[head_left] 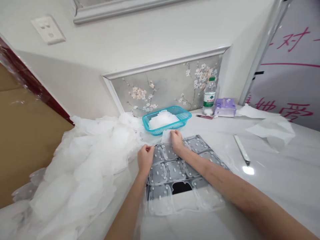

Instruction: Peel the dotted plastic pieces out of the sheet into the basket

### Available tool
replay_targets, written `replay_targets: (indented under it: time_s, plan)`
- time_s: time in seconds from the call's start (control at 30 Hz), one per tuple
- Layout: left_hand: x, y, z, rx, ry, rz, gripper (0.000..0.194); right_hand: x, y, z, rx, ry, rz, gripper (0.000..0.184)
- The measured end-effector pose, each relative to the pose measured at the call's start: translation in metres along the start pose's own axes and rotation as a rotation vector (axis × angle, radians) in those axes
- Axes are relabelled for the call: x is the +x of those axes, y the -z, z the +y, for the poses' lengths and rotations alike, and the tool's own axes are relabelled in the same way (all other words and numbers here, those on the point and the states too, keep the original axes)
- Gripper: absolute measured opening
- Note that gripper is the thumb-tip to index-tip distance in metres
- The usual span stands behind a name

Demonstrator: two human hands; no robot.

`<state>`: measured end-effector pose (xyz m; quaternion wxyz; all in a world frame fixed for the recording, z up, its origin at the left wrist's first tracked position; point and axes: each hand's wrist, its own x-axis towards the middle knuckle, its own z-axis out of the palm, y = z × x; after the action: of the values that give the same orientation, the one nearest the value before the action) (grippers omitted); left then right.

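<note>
A dark printed sheet (181,187) lies on the table, covered with translucent rounded-square film pieces set in rows and dotted with small white marks. At its far edge my right hand (177,142) is closed, pinching a thin translucent film piece (166,137). My left hand (145,159) is also closed, its fingertips together at the sheet's far left corner; what they grip is too small to make out. Just beyond both hands stands a blue plastic basket (185,115) holding a heap of small white pieces (163,119).
A large pile of translucent white film pieces (87,160) covers the left side. On the right lie a white utility knife (242,150) and a crumpled white sheet (272,128). Red-handled snips (205,117), a water bottle (209,96) and a purple tissue pack (225,107) are by the wall.
</note>
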<state>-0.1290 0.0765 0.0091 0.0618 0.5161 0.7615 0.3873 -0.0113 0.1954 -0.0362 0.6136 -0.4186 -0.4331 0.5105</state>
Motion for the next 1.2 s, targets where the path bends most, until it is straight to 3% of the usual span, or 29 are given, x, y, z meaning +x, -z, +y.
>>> replay_targets:
  time_s: [0.2, 0.47, 0.7, 0.8, 0.97, 1.2]
  plan:
    - [-0.004, 0.002, 0.007, 0.162, 0.041, 0.013, 0.031, 0.001, 0.000, -0.001, -0.068, -0.083, 0.237, 0.021]
    - [-0.006, 0.002, 0.010, 0.242, -0.026, 0.132, 0.028, -0.009, -0.001, -0.019, -0.090, -0.058, 0.292, 0.011]
    - [0.001, 0.002, -0.003, 0.203, -0.001, 0.185, 0.024, -0.002, 0.003, -0.027, -0.032, -0.125, 0.359, 0.016]
    - [0.004, 0.001, -0.005, 0.169, -0.033, 0.160, 0.019, -0.001, 0.007, -0.031, -0.072, -0.050, 0.358, 0.019]
    - [0.001, -0.003, 0.000, 0.254, -0.115, 0.106, 0.045, -0.006, 0.012, -0.035, -0.219, 0.167, 0.276, 0.027]
    - [-0.001, -0.005, 0.000, 0.287, -0.272, -0.102, 0.012, -0.012, 0.011, -0.054, -0.405, 0.472, 0.204, 0.026]
